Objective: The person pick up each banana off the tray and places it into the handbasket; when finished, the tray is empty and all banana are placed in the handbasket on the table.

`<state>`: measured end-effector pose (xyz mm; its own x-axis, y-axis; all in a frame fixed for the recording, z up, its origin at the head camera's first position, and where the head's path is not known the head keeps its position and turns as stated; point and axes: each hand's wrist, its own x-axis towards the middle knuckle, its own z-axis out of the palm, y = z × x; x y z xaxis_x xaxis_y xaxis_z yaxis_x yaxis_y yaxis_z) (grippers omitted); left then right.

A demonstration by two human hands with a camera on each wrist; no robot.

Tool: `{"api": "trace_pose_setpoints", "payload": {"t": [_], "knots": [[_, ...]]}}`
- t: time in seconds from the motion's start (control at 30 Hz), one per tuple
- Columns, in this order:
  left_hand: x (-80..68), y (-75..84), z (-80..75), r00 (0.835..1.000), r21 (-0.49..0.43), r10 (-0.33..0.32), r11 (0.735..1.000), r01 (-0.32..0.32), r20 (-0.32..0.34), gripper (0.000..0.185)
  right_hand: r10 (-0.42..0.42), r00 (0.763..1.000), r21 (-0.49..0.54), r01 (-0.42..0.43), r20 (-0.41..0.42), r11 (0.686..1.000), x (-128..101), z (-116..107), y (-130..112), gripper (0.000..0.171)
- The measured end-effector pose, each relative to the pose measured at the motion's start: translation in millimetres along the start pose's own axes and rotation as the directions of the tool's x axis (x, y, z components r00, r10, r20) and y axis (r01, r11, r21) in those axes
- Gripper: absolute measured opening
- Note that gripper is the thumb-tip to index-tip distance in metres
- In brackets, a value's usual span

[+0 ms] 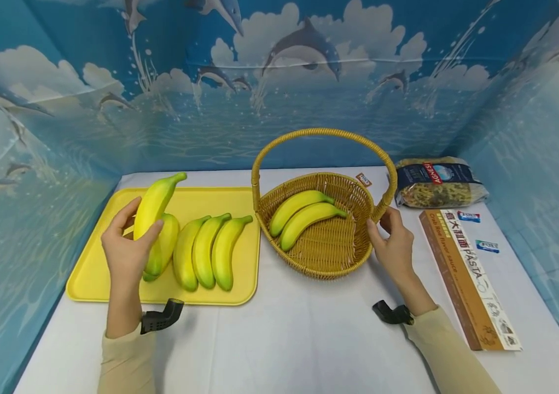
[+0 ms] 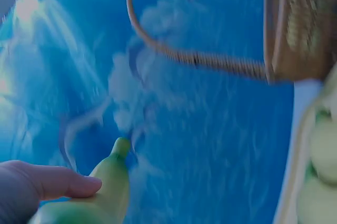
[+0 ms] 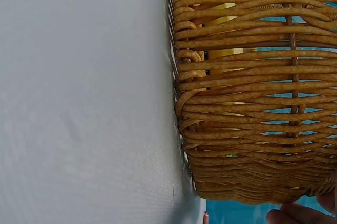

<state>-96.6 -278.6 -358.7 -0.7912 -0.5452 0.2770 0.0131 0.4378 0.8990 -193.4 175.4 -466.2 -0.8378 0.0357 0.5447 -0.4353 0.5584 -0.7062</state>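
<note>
My left hand [image 1: 129, 241] grips a yellow-green banana [image 1: 153, 201] and holds it lifted, stem up, over the left part of the yellow tray [image 1: 89, 276]. The left wrist view shows that banana [image 2: 102, 195] under my thumb. Several more bananas [image 1: 205, 249] lie side by side on the tray. A wicker basket [image 1: 326, 254] with a tall arched handle [image 1: 326, 133] stands right of the tray with two bananas [image 1: 301, 214] inside. My right hand [image 1: 391, 241] holds the basket's right rim where the handle joins. The right wrist view shows the basket's woven wall [image 3: 253, 103] close up.
A long brown pasta box [image 1: 466, 273] lies on the white table [image 1: 299, 339] right of the basket. A dark bag of pasta [image 1: 437, 183] sits behind it, with two small packets [image 1: 478, 230] nearby. Blue dolphin-print walls [image 1: 63, 137] close in the table on three sides.
</note>
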Motion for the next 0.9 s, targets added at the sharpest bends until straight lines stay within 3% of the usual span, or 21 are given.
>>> {"api": "trace_pose_setpoints", "payload": {"t": [0.1,0.17,0.23,0.3,0.4,0.5,0.73,0.9], "knots": [[-16.1,22.6,17.4,0.987,-0.032,0.121,0.992,-0.118,0.101,0.055,0.006,1.0,0.001,-0.006,0.0,1.0,0,-1,0,0.035],[-26.3,36.1,32.2,0.965,-0.026,0.176,0.984,-0.174,0.193,0.056,0.007,1.0,0.003,-0.007,-0.004,1.0,0,-1,0,0.035],[-35.3,48.6,50.2,0.929,-0.033,0.228,0.973,-0.229,0.292,0.057,0.003,1.0,0.002,-0.003,-0.012,1.0,1,-2,0,0.035],[-42.5,59.5,70.1,0.881,-0.056,0.278,0.959,-0.278,0.384,0.057,-0.001,1.0,0.003,0.001,-0.019,1.0,2,-3,0,0.034],[-49.7,71.1,102.4,0.814,-0.112,0.335,0.94,-0.322,0.474,0.057,-0.001,1.0,0.001,0.001,-0.02,1.0,3,-3,1,0.035],[-53.3,78.1,135.4,0.773,-0.14,0.347,0.936,-0.324,0.531,0.055,0.005,1.0,0.003,-0.005,-0.011,1.0,3,-2,1,0.036],[-53.6,73.2,210.0,0.716,-0.037,0.327,0.921,-0.388,0.617,0.053,0.025,1.0,-0.003,-0.025,-0.002,1.0,3,-2,-1,0.036],[-57.7,60.1,240.6,0.723,0.055,0.283,0.913,-0.405,0.63,0.054,0.042,0.999,-0.007,-0.042,0.008,0.999,1,-2,0,0.036]]}}
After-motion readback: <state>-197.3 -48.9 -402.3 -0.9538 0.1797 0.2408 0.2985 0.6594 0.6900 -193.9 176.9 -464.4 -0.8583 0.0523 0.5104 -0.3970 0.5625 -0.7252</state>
